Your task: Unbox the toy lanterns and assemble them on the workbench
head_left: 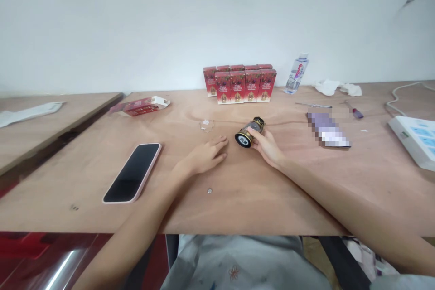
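Note:
My right hand [268, 146] grips a small black and gold lantern [254, 128] with a clear middle, tilted so that its round base faces me. Fingers apart, my left hand [208, 155] rests on the wooden table [258, 204] a short way left of the lantern and holds nothing. Closer to me lies a small round silvery piece [210, 190], perhaps a button cell. Beyond my left hand are some tiny white scraps [205, 122] and a thin loop.
Several red printed boxes [237, 87] stand by the wall, beside a water bottle [297, 74]. An opened red box [141, 106] and a phone [133, 173] lie left. On the right are a pixelated phone [328, 129], a screwdriver [356, 112], tissues [328, 87] and a white device [416, 138].

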### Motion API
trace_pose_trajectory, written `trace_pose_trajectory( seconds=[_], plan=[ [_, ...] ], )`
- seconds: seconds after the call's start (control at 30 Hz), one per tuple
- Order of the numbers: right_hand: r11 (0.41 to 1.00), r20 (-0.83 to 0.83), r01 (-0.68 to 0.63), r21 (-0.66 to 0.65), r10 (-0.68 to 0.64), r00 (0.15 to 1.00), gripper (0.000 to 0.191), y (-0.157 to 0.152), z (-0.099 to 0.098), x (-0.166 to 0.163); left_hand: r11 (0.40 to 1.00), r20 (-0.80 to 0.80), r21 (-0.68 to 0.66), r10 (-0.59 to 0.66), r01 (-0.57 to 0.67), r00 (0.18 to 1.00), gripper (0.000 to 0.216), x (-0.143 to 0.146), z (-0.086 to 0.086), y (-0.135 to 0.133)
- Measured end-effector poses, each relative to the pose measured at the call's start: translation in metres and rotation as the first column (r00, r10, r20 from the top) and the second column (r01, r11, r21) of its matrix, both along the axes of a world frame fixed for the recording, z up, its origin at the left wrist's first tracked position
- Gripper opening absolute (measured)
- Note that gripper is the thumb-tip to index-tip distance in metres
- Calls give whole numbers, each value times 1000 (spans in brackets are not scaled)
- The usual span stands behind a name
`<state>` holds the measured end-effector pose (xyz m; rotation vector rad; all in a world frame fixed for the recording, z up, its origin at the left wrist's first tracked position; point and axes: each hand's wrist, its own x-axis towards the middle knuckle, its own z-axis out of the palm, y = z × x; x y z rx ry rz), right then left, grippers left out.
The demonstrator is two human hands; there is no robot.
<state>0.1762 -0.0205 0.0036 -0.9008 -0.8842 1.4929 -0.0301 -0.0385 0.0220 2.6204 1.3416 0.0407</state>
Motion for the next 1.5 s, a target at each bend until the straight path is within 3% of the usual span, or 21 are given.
trace_pose_trajectory(
  seconds=[0.13,0.27,0.43,0.57,0.77,0.97,1.13,1.27,1.37,1.5],
  plan=[
    [1000,6,21,9,-22,1000,35,-1,0,-2,991,43,-135,6,0,999,60,-8,11,-11],
    [1000,5,25,7,-25,1000,36,-1,0,-2,977,77,-214,-10,27,997,61,-18,19,-42],
    [1000,3,16,23,-16,1000,36,0,-1,-2,978,123,-169,-99,120,987,56,-33,15,-86],
    [1000,8,22,11,-22,1000,38,-1,-1,-2,997,245,-64,-36,53,969,43,-37,1,-102],
    [999,25,28,28,-28,999,38,-2,2,-3,996,398,37,62,-84,915,27,-33,-7,-106],
    [999,9,28,26,-28,1000,41,-1,-1,-4,984,466,81,102,-158,879,26,-35,-14,-108],
    [999,6,35,27,-35,999,41,-1,-2,-4,977,440,8,189,-214,878,26,-36,-9,-108],
    [999,5,39,30,-39,999,41,0,-3,-4,944,321,-132,331,-303,888,21,-36,-2,-106],
    [999,15,47,18,-47,999,41,0,-3,-4,911,305,-229,403,-344,863,13,-39,-10,-102],
    [998,18,54,18,-54,998,42,0,-3,-5,904,380,-235,424,-358,822,12,-42,-20,-99]
  ],
)
